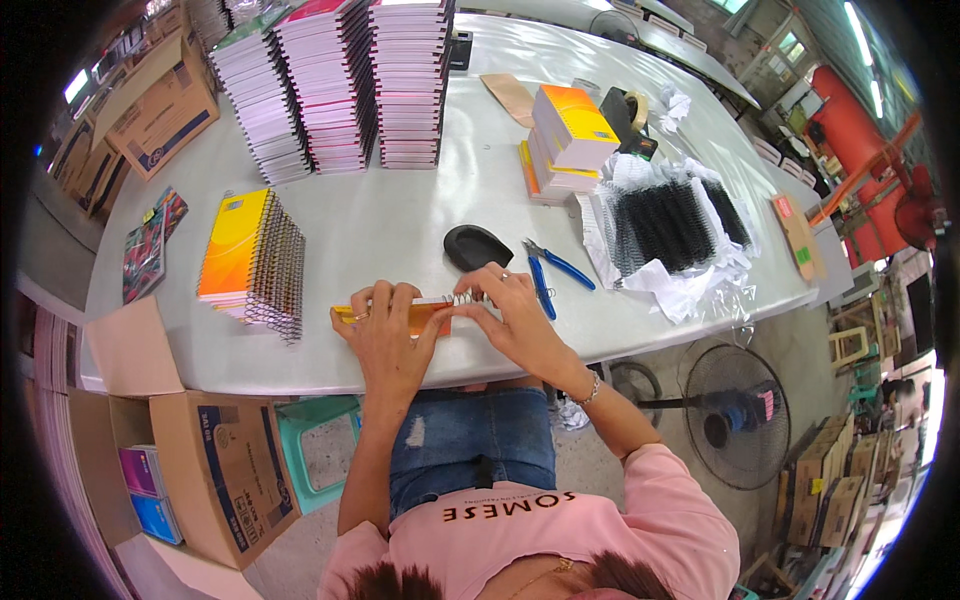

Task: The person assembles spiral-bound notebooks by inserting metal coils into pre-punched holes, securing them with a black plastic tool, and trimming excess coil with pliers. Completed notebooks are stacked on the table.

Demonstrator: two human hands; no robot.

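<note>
At the table's near edge my left hand (390,335) closes round a small orange-yellow notebook (420,321), its spine side facing away from me. My right hand (518,318) pinches a thin wire spiral coil (461,298) at the notebook's right end. How far the coil runs into the notebook is hidden by my fingers. Just beyond my right hand lie a black rounded, dish-like object (474,248) and blue-handled pliers (556,270). A stack of spiral-bound orange-yellow notebooks (237,245) stands to the left.
Tall stacks of bound books (410,90) rise at the back. Small orange-yellow pads (575,130) sit right of centre, near many black coils (665,225) on white paper. An open carton (225,470) stands at lower left. A floor fan (735,420) is right of the table.
</note>
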